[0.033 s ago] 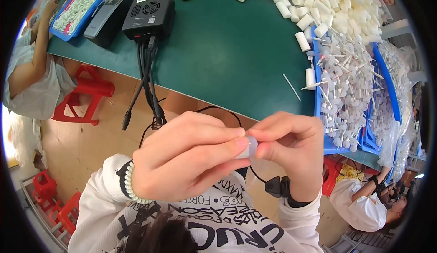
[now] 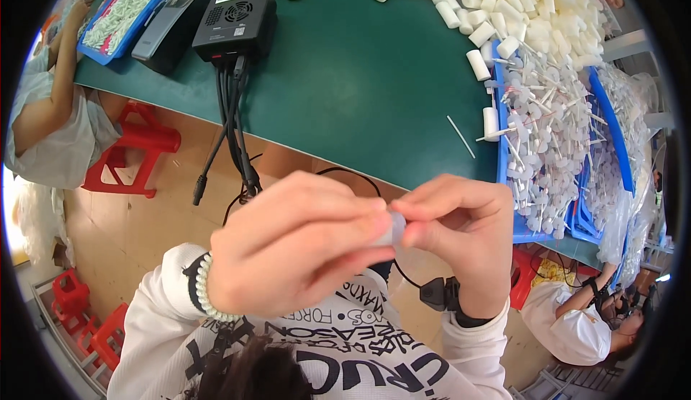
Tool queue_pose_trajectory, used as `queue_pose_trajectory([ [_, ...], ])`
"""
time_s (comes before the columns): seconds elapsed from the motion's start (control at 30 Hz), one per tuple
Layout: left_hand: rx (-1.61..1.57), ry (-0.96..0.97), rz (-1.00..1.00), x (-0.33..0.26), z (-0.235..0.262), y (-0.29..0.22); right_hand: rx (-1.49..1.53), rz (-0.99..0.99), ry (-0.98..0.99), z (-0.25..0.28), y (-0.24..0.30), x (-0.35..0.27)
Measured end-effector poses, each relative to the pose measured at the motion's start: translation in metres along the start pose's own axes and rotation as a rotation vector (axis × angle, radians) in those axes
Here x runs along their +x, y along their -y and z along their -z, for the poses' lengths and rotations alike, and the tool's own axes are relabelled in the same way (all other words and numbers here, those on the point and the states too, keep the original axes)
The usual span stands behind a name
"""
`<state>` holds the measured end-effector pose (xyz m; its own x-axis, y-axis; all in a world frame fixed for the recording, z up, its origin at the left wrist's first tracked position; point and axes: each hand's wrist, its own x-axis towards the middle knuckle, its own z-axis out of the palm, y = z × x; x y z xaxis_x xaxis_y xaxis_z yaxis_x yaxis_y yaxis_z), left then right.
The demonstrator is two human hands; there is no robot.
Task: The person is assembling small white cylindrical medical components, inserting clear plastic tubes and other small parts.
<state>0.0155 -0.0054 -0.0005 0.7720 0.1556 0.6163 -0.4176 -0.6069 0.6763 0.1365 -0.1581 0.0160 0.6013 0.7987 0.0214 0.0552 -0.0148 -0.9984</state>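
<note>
My left hand (image 2: 302, 245) is wrapped round a small white cylinder with a translucent, pale grey end piece (image 2: 396, 228), its fingers slightly blurred. Most of the cylinder is hidden in the fingers. From the other side, my right hand (image 2: 457, 223) pinches at that end piece with thumb and forefinger. Both hands meet in front of my body, just off the near edge of the green table (image 2: 345, 90). A thin white stick (image 2: 461, 137) lies on the tabletop beyond the right hand.
At the far right, white foam cylinders (image 2: 518, 4) are heaped. Below them a blue tray (image 2: 502, 162) holds many translucent pieces with white sticks. A black box (image 2: 234, 25) with hanging cables and a blue tray of small pale pieces (image 2: 133, 15) stand at left. Other people sit on both sides.
My left hand has risen slightly and blurred, tilting the cylinder a little. The right thumb and forefinger stay at its end piece.
</note>
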Motion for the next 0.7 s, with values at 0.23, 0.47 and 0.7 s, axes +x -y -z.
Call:
queue_pose_trajectory([
  [0.23, 0.02, -0.02, 0.017, 0.006, 0.002, 0.008, 0.122, -0.127, 0.036, 0.001, 0.008, 0.008],
  [0.47, -0.516, 0.066, 0.519, 0.019, 0.004, 0.005, 0.164, -0.006, -0.009, 0.008, 0.014, 0.01],
  [0.7, -0.369, 0.123, 0.377, 0.022, 0.01, 0.002, 0.085, 0.202, -0.089, 0.006, 0.0, 0.01],
])
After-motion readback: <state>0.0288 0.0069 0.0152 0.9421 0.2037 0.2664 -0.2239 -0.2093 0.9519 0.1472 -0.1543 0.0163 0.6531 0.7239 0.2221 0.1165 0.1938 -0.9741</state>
